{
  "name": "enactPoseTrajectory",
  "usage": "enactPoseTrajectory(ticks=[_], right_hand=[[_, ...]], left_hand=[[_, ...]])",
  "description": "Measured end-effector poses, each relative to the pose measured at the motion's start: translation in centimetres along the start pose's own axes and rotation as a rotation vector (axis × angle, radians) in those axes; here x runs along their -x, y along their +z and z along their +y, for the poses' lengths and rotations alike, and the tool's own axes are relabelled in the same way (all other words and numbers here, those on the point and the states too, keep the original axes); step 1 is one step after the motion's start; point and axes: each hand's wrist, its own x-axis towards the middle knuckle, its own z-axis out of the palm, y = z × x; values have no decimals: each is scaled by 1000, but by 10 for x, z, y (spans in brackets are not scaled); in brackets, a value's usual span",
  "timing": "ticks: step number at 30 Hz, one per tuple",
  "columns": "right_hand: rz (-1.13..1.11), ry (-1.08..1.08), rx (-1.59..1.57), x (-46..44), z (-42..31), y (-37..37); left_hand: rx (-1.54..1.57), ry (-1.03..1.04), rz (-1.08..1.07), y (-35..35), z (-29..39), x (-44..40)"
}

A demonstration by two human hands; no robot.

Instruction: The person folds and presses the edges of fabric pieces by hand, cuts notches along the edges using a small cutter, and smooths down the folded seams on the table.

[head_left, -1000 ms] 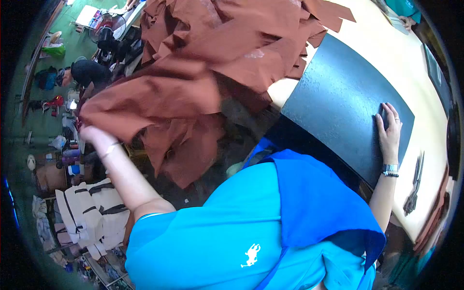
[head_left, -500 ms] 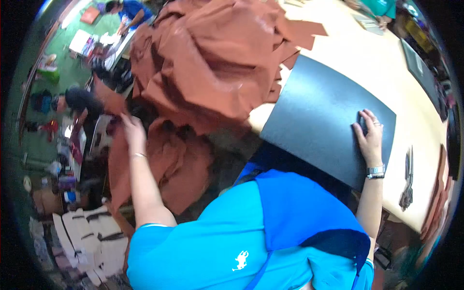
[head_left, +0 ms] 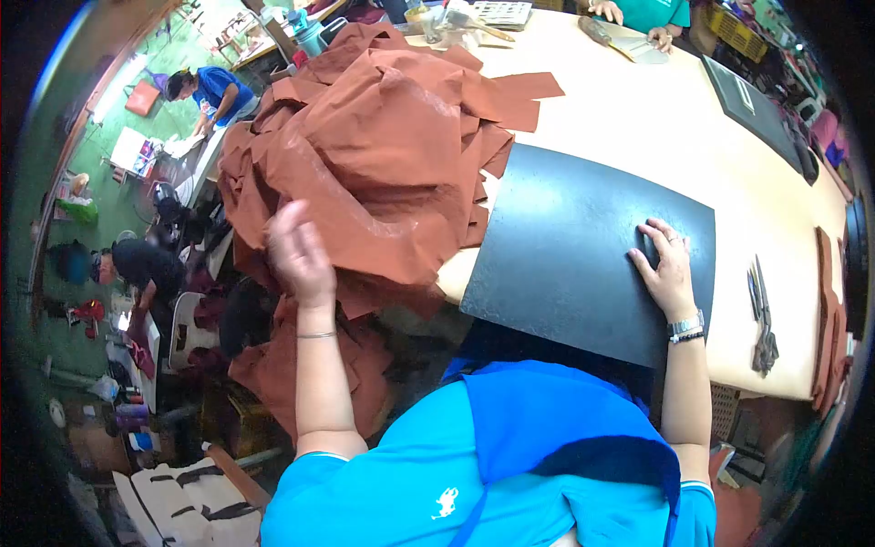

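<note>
A big heap of reddish-brown leather (head_left: 365, 155) lies crumpled at the left side of the table and hangs over its edge. My left hand (head_left: 299, 251) is raised in front of the heap, blurred by motion, with its fingers loosely extended and nothing visible in them. Flat on the table rests a black board (head_left: 574, 246), partly over its front edge. My right hand (head_left: 670, 273) lies on the board's right part, fingers spread, holding nothing.
Scissors (head_left: 762, 319) lie right of the board on the pale table (head_left: 629, 118). Brown strips (head_left: 828, 319) hang at the table's right edge. A co-worker's hands (head_left: 629, 23) are near a blade-like tool at the far side. Two people work at left. White pieces (head_left: 187, 506) lie lower left.
My left hand has come away from a brown piece at the far left and moved right, in front of the heap. My right hand stays on the board. The view has shifted.
</note>
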Motion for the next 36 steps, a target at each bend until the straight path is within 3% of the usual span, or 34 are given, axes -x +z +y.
enactPoseTrajectory(ticks=[1,3,5,8,11,12,14,18,20,22,24,26,27,31,36], right_hand=[[7,-6,5,0,0,-1],[24,-12,-15,0,1,-1],[23,-13,-29,0,0,-3],[18,3,-53,0,1,-2],[3,26,-42,0,1,-3],[0,28,-42,0,0,-4],[7,29,-38,0,-2,-4],[93,60,-242,-2,3,-7],[211,61,-439,-5,19,1],[313,118,-672,-10,34,10],[385,183,-836,-10,45,4],[391,275,-823,-8,46,-6],[401,308,-815,-8,51,-6],[361,308,-760,-8,53,-8],[276,201,-707,-9,43,-6]], left_hand=[[33,-21,-221,16,26,-4],[-303,36,-547,55,76,1],[-405,-26,-557,96,76,30],[-186,-239,-730,116,59,31],[112,-285,-339,127,57,20],[280,-189,-55,147,38,22],[895,-460,73,128,95,-14],[1691,-565,-381,188,108,-13],[1515,-443,-601,209,158,-5],[1013,-78,-879,194,238,6],[846,394,-1182,193,274,48],[905,601,-1327,181,287,97],[971,626,-1269,173,288,111],[1164,446,-1624,137,270,90],[1013,175,-1898,101,227,51]])
